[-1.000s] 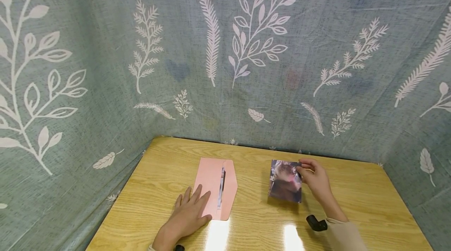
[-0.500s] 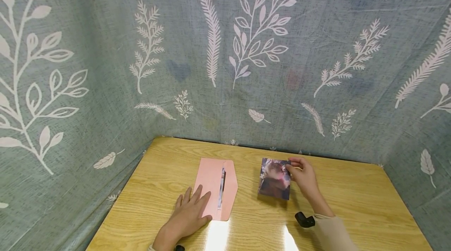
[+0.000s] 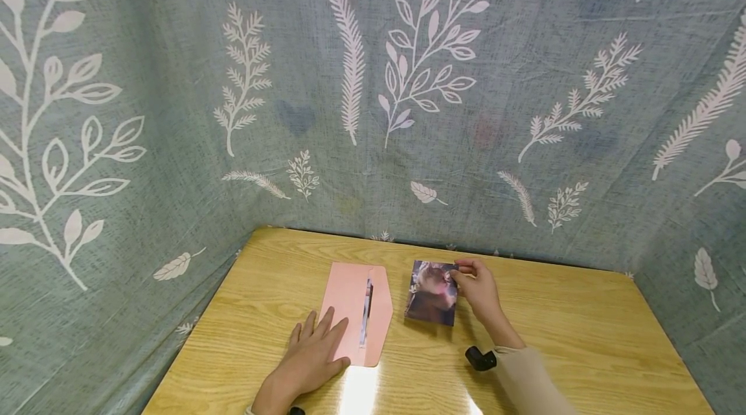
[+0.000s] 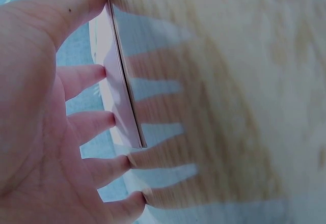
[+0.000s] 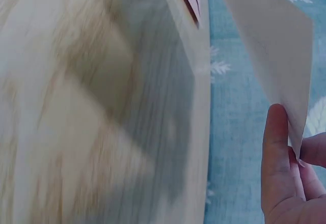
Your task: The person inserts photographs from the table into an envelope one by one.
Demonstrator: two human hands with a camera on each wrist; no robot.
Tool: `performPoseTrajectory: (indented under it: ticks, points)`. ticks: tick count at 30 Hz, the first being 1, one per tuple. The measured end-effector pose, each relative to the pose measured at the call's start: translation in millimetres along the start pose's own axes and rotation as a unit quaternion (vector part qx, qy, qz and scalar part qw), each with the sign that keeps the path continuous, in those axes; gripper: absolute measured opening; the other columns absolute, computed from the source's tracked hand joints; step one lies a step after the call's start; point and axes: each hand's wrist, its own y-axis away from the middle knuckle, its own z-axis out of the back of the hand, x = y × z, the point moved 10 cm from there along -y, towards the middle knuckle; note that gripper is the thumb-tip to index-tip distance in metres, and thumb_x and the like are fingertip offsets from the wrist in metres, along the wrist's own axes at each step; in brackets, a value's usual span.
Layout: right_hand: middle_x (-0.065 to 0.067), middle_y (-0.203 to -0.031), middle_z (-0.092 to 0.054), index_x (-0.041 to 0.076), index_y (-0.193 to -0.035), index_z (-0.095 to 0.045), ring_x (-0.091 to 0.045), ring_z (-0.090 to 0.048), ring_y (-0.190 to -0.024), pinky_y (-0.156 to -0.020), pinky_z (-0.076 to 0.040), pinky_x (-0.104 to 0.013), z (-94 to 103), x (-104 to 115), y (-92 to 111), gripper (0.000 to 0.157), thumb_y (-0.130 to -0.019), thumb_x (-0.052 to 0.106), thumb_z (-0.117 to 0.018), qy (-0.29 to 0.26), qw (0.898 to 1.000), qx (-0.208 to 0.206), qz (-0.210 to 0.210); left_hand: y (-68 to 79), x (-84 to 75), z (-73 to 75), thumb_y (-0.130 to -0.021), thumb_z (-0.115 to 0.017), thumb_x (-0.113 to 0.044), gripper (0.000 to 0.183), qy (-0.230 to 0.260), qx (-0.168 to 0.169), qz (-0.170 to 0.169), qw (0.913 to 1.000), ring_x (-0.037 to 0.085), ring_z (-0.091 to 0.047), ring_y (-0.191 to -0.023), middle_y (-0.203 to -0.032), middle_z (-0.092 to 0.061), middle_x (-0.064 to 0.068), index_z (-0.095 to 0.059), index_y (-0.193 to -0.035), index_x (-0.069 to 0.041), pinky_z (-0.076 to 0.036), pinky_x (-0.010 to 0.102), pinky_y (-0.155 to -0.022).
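A pink envelope lies on the table with its pointed flap spread out to the right. Through its slit shows a strip of a printed card. My left hand rests spread on the envelope's near left part; in the left wrist view the fingertips touch it and the tabletop. Between thumb and fingers, my right hand pinches the upper right corner of a square photo card with a dark, pinkish print. In the right wrist view the card's plain pale back is visible, raised above the table.
The wooden table extends to both sides, its back edge against a hanging grey-green curtain with white leaf prints. Bright glare falls on the near tabletop. A black device sits at the right wrist.
My right hand has carried the photo card leftward, closer to the envelope. The left hand and the envelope have stayed in place.
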Motion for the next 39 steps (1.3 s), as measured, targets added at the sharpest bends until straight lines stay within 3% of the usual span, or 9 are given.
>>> performPoseTrajectory:
  ticks: [12, 25, 39]
  points:
    - [-0.016, -0.097, -0.057, -0.005, -0.111, -0.058, -0.022, -0.055, -0.079, -0.055, -0.052, -0.036, -26.8, 3.3, -2.3, 0.029, -0.083, 0.003, -0.065, 0.004, 1.0, -0.012, 0.028, 0.7, 0.1, 2.1, -0.084, -0.057, -0.053, 0.071, -0.002, -0.009, 0.002, 1.0, 0.048, -0.011, -0.132, -0.15, -0.019, 0.015, -0.034, -0.144, -0.022, -0.013, 0.068, -0.098]
    - [-0.016, -0.093, -0.058, -0.002, -0.107, -0.059, -0.021, -0.057, -0.066, -0.05, -0.051, -0.036, -53.8, -7.9, -4.1, 0.026, -0.082, 0.004, -0.066, 0.006, 1.0, -0.013, 0.02, 0.0, -0.3, 2.5, -0.085, -0.055, -0.054, 0.071, -0.007, -0.007, 0.001, 1.0, 0.047, -0.011, -0.133, -0.15, -0.018, 0.015, -0.033, -0.144, -0.023, -0.012, 0.067, -0.098]
    - [-0.011, -0.087, -0.059, 0.001, -0.101, -0.062, -0.02, -0.057, -0.068, -0.05, -0.049, -0.03, -77.5, -11.7, 3.2, 0.021, -0.081, 0.006, -0.066, 0.039, 0.999, 0.003, 0.02, -0.3, 0.8, 1.2, -0.085, -0.055, -0.054, 0.07, -0.008, -0.009, -0.004, 0.9999, 0.047, -0.011, -0.133, -0.15, -0.019, 0.015, -0.033, -0.144, -0.023, -0.013, 0.067, -0.098]
